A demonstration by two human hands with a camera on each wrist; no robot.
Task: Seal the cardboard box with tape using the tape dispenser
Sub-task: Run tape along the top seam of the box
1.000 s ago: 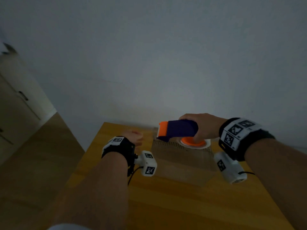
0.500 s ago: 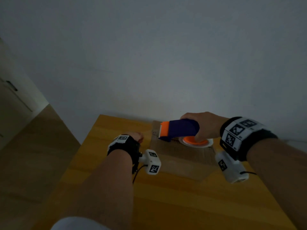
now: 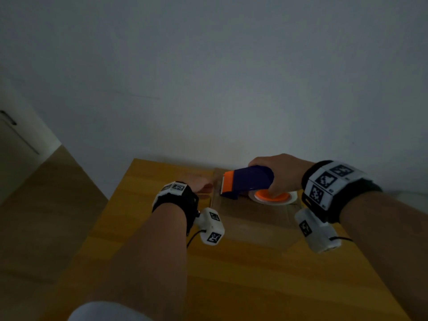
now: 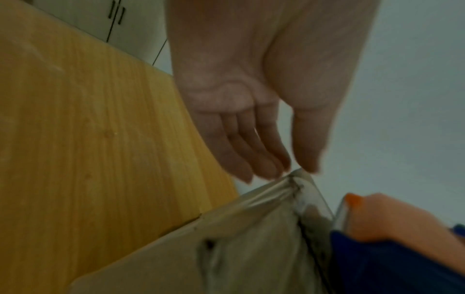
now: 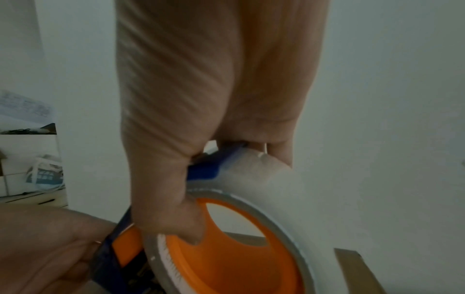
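Observation:
A brown cardboard box (image 3: 252, 218) lies on the yellow wooden table (image 3: 162, 228), near the far edge. My right hand (image 3: 278, 179) grips the handle of the blue and orange tape dispenser (image 3: 247, 181), which sits over the box's far part with its orange blade end pointing left. In the right wrist view my right hand (image 5: 201, 179) curls round the handle above the tape roll (image 5: 251, 248). My left hand (image 3: 206, 186) is at the box's far left edge. Its straight fingertips (image 4: 274, 169) touch a strip of clear tape at the box (image 4: 226, 248) corner, beside the dispenser (image 4: 390, 258).
A plain wall (image 3: 231, 89) rises right behind the table's far edge. Wooden floor (image 3: 46, 205) and a white cabinet (image 3: 16, 140) lie to the left. Bare table top stretches between the box and me.
My left hand has moved right, from the table beside the box to the box's far left edge. The dispenser in my right hand has stayed almost where it was.

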